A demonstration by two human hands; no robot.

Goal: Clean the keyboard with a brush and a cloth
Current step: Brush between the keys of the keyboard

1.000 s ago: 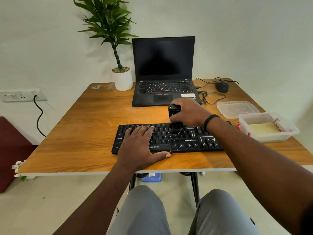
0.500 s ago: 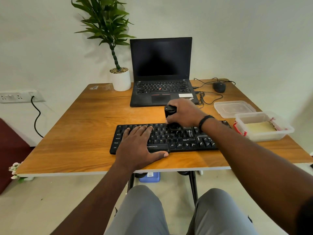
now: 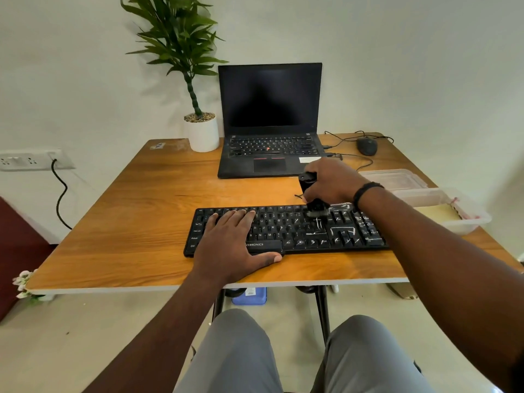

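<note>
Head view shows the black keyboard lying on the bench, near its front edge. Left hand rests flat and unclenched on the keys at the keyboard's left part. Right hand is clenched around a black brush, bristles touching keys toward the right, where white streaks show.
</note>
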